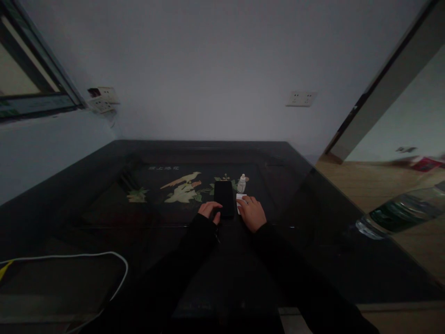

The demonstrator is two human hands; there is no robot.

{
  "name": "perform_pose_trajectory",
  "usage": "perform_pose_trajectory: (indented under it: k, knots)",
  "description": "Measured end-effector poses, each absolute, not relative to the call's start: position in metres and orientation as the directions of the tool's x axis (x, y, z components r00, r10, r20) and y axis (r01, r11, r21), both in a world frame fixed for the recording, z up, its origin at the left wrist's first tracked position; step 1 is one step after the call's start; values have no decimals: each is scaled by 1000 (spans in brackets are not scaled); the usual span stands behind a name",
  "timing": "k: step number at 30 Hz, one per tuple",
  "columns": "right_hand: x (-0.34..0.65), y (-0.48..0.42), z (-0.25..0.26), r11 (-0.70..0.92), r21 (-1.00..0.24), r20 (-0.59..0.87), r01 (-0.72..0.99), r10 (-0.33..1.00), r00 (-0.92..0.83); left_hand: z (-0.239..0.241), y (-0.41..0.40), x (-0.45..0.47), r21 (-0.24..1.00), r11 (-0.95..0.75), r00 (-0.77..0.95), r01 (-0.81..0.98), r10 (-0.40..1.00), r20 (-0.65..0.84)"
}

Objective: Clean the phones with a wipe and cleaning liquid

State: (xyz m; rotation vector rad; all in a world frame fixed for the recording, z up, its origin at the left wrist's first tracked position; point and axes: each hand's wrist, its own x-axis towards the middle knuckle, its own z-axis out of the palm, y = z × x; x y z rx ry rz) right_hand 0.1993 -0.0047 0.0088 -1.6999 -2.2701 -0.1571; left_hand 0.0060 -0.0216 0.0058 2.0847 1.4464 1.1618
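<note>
A black smartphone [224, 197] lies flat on the dark, glossy table [222, 264], its long side pointing away from me. At its lower left edge is my left hand [209, 210], thumb and fingers apart, with the fingertips at the phone's side. My right hand [253, 213] rests to the right of the phone, its fingers curled over a small white flat piece [239, 197]; the hand partly hides it, and whether it is cloth, paper or a packet I cannot tell. Just beyond it a small white-capped bottle [241, 184] stands upright.
A large clear bottle with a green label [396, 213] is at the table's right edge. A white cable [114, 254] curves across the front left. The wall behind has sockets [301, 99] and, at left, a power strip [102, 104]. A bird-and-flower picture [184, 190] decorates the tabletop.
</note>
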Motion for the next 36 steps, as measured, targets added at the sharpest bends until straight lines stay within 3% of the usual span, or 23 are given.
perform_pose_trajectory:
  k: [2, 8, 14, 18, 27, 32, 36]
  knots:
    - [198, -4, 9, 294, -98, 301, 951, 919, -253, -1, -12, 0, 596, -396, 129, 698, 889, 439]
    - [202, -5, 11, 280, -134, 306, 951, 924, -229, -9, -1, 0, 414, -228, 181, 881, 972, 150]
    - [210, -6, 7, 286, -157, 275, 945, 932, -236, 1, 3, -1, 329, -286, 293, 900, 956, 28]
    - [211, -6, 4, 291, -178, 283, 940, 930, -235, 0, 1, 0, 315, -316, 321, 895, 946, 35]
    - [210, 1, 16, 313, -231, 360, 921, 907, -218, -13, -1, 0, 349, -350, 287, 869, 932, 221]
    - [204, 8, 15, 363, -189, 315, 912, 903, -293, -12, 12, -5, 327, -270, 248, 906, 963, 108]
    - [204, 9, 11, 364, -167, 286, 916, 907, -309, -9, 25, -7, 277, -323, 327, 905, 945, 32]
